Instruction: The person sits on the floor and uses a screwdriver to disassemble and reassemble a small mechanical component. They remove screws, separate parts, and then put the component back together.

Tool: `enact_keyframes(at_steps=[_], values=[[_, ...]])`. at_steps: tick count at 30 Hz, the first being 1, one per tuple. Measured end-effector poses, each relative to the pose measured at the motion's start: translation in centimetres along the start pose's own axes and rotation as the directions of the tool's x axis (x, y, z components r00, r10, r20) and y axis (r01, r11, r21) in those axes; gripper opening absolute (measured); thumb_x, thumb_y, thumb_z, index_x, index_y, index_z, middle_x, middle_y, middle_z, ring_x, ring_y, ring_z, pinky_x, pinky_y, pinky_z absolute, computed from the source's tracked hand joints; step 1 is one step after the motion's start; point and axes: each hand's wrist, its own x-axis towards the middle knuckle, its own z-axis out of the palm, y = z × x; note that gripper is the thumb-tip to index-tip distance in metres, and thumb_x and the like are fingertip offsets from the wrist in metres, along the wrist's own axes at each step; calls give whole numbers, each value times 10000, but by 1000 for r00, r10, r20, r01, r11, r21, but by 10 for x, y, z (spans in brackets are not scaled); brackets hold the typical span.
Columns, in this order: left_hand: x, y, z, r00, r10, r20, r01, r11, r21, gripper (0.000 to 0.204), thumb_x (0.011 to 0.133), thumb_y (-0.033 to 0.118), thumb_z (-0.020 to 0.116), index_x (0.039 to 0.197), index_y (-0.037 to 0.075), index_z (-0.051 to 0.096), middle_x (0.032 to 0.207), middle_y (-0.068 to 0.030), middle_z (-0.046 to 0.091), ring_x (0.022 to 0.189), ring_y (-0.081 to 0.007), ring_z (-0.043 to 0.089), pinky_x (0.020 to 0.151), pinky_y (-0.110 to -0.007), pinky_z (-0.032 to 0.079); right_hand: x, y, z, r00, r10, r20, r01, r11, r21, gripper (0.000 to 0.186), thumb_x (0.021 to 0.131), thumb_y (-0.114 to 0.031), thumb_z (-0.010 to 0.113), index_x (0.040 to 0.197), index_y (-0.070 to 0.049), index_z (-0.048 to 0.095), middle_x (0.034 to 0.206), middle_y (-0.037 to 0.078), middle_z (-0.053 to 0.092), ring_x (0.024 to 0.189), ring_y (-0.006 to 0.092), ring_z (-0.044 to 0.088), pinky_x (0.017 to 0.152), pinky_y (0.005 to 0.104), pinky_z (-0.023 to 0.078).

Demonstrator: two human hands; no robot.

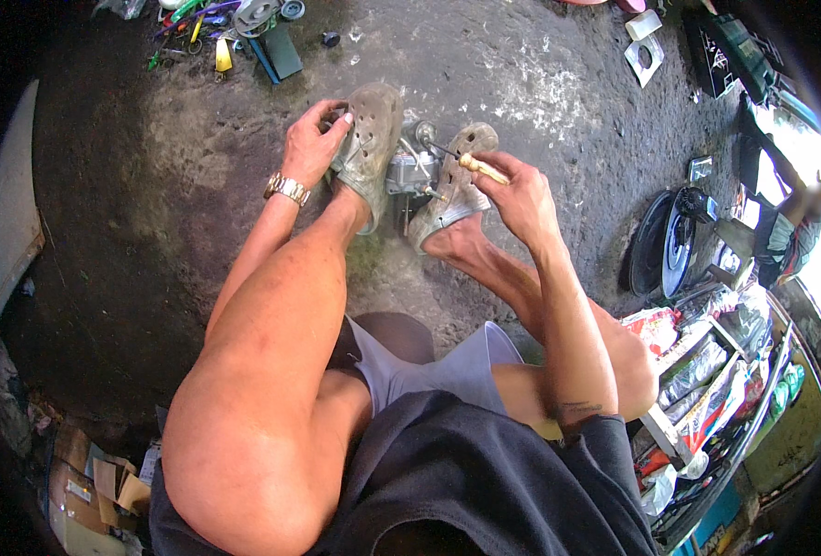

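Between my two clogged feet stands a small grey metal device [412,172], perhaps a motor, with a round part on top. My right hand [524,196] grips a screwdriver [485,169] by its pale yellowish handle. Its thin dark shaft points left across the right clog [466,171] to the device's round top. My left hand [312,148], with a metal watch [287,188] on the wrist, is at the outer side of the left clog [370,139]. Its fingers are bent and closed against the clog; whatever they may hold is hidden.
Loose tools and coloured parts [225,32] lie on the stained floor [151,185] at the far left. Round dark fan-like parts [675,243] stand at right. Nearer is a rack [707,389] of bagged items. Cardboard boxes [105,486] sit at lower left. Another person [790,227] is at the right edge.
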Motion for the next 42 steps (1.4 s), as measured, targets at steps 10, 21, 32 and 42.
enact_keyframes(at_steps=[10, 21, 32, 42], values=[[0, 1, 3, 1000, -19, -6, 19, 1000, -10, 377, 924, 350, 701, 1197, 90, 713, 1054, -130, 749, 885, -248, 713, 812, -375, 554, 40, -21, -21, 965, -20, 261, 23, 1000, -5, 439, 898, -239, 673, 1284, -31, 690, 996, 126, 760, 883, 217, 713, 824, 353, 557], [10, 9, -4, 998, 69, -10, -69, 996, 48, 345, 933, 327, 686, 1173, 81, 722, 1114, -152, 734, 902, -287, 718, 828, -381, 557, 29, -50, -17, 859, -255, 444, 496, 628, -600, 383, 972, -209, 590, 1319, -54, 630, 1012, 221, 728, 949, 371, 728, 783, 487, 595], [26, 51, 16, 822, 568, -34, -532, 789, 308, 222, 953, 240, 666, 1083, 72, 729, 988, -117, 703, 903, -283, 686, 770, -379, 559, 41, -23, -11, 861, 268, 433, -402, 880, 255, 379, 898, -322, 680, 1204, -102, 730, 645, 33, 563, 486, 119, 449, 425, 295, 321], [19, 58, 7, 894, 448, -31, -435, 881, 186, 228, 947, 231, 672, 1083, 62, 743, 1012, -119, 714, 864, -282, 694, 791, -377, 553, 41, -44, -3, 888, -246, 390, 450, 648, -615, 422, 970, -346, 487, 993, -17, 751, 986, 233, 736, 975, 420, 709, 917, 483, 564]])
